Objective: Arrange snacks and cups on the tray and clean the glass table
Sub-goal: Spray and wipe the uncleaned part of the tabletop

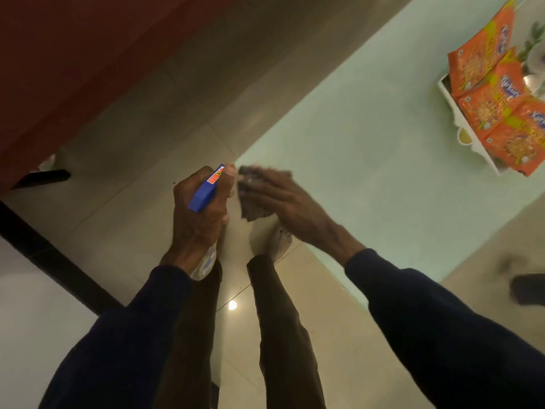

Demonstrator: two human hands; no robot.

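Glass table (368, 137) runs as a pale green band away from the person towards 1 o'clock, and that long axis decides the coming stroke. Its near corner sits just beyond the two hands. The right hand (283, 205) lies on that corner with fingers spread flat, pressing a dark cloth (252, 209) onto the glass. The cloth shows under the fingertips and out at 8 o'clock from the palm. From this hand nearly all the tabletop lies between 1 and 3 o'clock, so I judge the wipe has to travel outward along the band, away from the corner.

The left hand (200, 211) is wrapped around a spray bottle (206, 191) just beside the cloth, at 9 o'clock from it and off the table edge. The bottle's blue head tilts towards 1 o'clock, roughly at the cloth. Whether the trigger is squeezed cannot be told, as the frame is blurred there.

The right hand is plainly the nearer to the glass; the left hangs over the floor. Far up the table at 2 o'clock stands the tray (445, 94), well apart from the cloth, carrying orange packets (483, 93), with a cup (463, 136) at its near rim. A long stroke would end close to it.
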